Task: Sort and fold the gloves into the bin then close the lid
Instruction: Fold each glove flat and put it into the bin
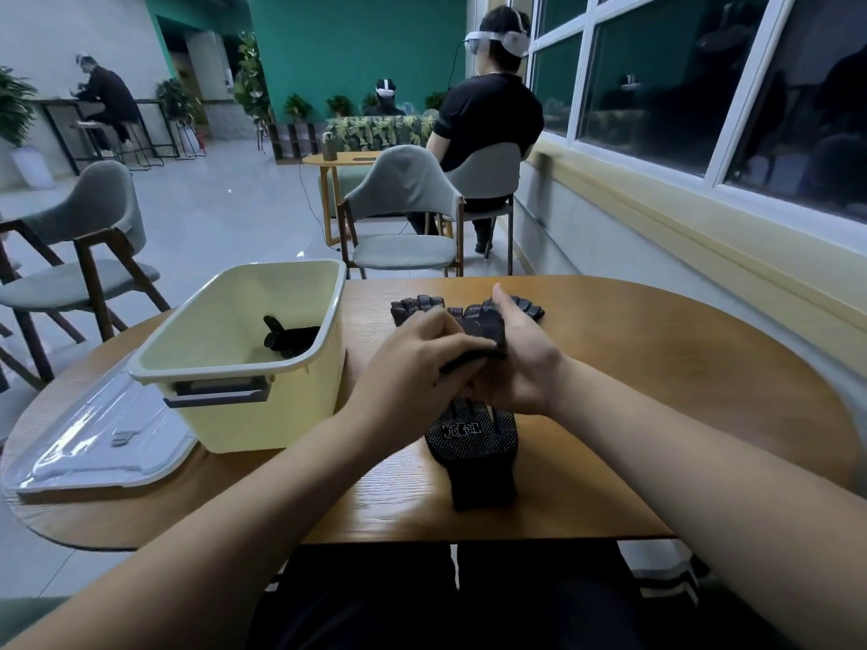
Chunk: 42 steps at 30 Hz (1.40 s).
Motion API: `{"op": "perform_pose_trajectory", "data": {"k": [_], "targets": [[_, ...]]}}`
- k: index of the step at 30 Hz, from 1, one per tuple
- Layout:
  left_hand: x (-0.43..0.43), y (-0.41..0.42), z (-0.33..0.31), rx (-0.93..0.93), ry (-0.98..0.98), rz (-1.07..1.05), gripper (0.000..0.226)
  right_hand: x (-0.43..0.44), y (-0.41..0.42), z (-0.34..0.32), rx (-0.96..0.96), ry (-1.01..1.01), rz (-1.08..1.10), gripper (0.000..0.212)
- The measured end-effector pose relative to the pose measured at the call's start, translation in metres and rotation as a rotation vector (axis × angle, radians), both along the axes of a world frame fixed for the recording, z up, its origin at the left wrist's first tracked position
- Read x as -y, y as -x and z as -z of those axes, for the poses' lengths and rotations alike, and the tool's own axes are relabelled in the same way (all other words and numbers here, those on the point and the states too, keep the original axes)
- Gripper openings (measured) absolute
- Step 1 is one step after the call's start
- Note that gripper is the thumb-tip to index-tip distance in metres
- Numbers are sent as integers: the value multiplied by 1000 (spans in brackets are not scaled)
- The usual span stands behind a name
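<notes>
Above the middle of the wooden table (657, 377), both hands hold a folded black dotted glove (483, 333). My left hand (413, 363) pinches its near edge from the left. My right hand (520, 354) cradles it from below, thumb up. More black gloves (417, 307) lie flat on the table behind the hands. Another black glove (474, 455) with a white logo lies in front of them, cuff toward me. The pale yellow bin (244, 415) stands open at the left with one black glove (288, 340) inside. Its clear lid (98, 443) lies flat to the bin's left.
A grey chair (403, 218) stands beyond the table's far edge, another chair (84, 255) at the left. A person with a headset sits further back by the window wall on the right. The table's right half is bare wood.
</notes>
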State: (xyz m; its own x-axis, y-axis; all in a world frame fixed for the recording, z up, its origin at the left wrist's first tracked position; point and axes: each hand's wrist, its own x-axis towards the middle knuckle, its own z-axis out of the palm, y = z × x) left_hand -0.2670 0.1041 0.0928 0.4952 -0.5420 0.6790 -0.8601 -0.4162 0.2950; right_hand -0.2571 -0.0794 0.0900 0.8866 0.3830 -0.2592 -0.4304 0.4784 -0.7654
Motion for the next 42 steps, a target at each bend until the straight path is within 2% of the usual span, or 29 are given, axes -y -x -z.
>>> {"op": "perform_pose_trajectory", "data": {"k": [2, 4, 8, 11, 18, 24, 35, 42], "targets": [[-3, 8, 10, 22, 1, 26, 22, 4, -3, 3, -39, -120, 20, 85], [-6, 14, 19, 28, 19, 17, 17, 9, -5, 8, -69, -167, 29, 79], [-8, 18, 39, 36, -12, -25, 14, 14, -8, 18, -43, -195, -107, 101], [-7, 22, 51, 42, -46, -37, 13, 19, -14, 29, -85, -193, -68, 102], [0, 32, 68, -30, -51, -30, 12, 27, -25, 56, -29, -17, -50, 99], [1, 42, 75, -109, -111, 2, 15, 28, -20, 53, 34, 146, -7, 87], [-3, 47, 84, -127, -175, 65, 14, 26, -26, 58, 24, 265, 45, 92], [-6, 42, 85, -147, -192, 83, 28, 25, -26, 58, 44, 324, 57, 88]]}}
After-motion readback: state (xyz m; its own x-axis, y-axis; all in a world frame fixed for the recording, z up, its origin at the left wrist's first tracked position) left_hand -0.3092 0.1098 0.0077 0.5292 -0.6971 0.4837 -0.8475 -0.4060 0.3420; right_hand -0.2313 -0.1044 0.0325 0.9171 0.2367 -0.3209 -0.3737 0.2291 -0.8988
